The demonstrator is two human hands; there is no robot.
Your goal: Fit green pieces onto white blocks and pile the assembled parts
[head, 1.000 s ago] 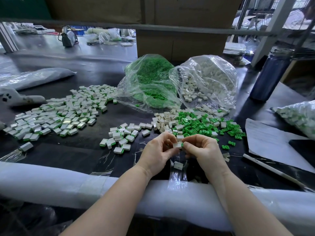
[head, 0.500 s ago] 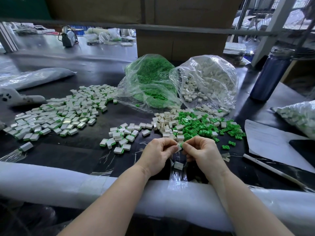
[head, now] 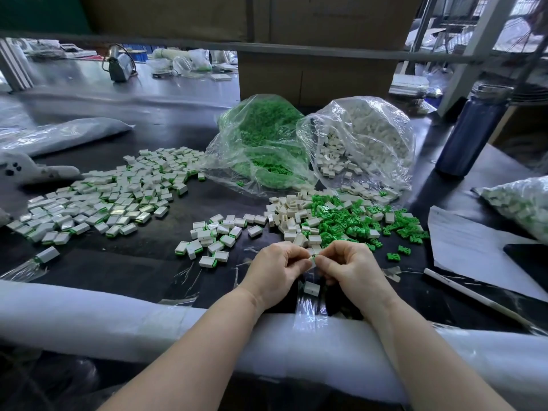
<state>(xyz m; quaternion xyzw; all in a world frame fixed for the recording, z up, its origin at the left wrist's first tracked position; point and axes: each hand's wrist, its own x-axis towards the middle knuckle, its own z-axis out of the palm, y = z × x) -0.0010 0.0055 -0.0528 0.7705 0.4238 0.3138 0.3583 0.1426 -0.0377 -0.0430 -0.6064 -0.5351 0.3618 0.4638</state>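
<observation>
My left hand [head: 277, 266] and my right hand [head: 347, 266] meet fingertip to fingertip over the table's near edge, together pinching a small white block [head: 312, 261] with a sliver of green at its end. One loose white block [head: 312, 288] lies just below the hands. Loose green pieces [head: 353, 222] and white blocks [head: 289, 215] are heaped right behind the hands. A small group of assembled parts [head: 209, 238] lies to the left, and a large spread of assembled parts [head: 109, 200] lies further left.
Two clear bags at the back hold green pieces [head: 261, 143] and white blocks [head: 361, 143]. A blue bottle [head: 468, 134] stands at right, with white paper [head: 468, 250], a pen [head: 474, 298] and another bag of parts [head: 522, 206]. White foam padding [head: 118, 318] lines the near edge.
Both hands shifted slightly away from me, toward the heap, staying together on the block. The green piece is now mostly hidden between the fingertips.
</observation>
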